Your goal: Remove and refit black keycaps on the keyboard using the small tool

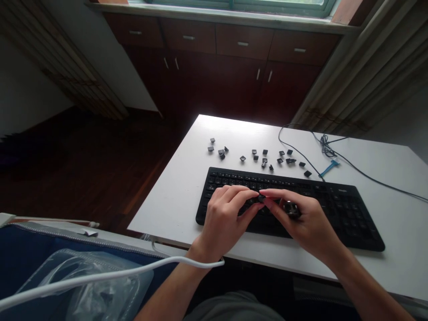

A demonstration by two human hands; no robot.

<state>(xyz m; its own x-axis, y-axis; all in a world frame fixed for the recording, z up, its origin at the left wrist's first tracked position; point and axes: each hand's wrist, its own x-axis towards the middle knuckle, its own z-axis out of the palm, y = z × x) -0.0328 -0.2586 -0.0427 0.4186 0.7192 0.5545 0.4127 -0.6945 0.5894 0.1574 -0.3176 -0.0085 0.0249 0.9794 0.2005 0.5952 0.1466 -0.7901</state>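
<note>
A small black keycap (261,198) is pinched between the fingertips of both hands, above the middle of the black keyboard (347,209). My left hand (227,214) comes in from the left with thumb and forefinger closed on it. From the other side, my right hand (301,216) meets it with thumb and forefinger. A dark, shiny object (292,209) shows inside the curl of my right hand; its kind is unclear. Both hands hide the central keys. Several loose keycaps (242,158) lie scattered behind the keyboard.
The white table (167,200) carries a blue plastic tool (329,168) and a coiled black cable (326,145) at the back right. A white cable (110,275) crosses in front of my left forearm. Clear plastic bag (103,285) lies at lower left.
</note>
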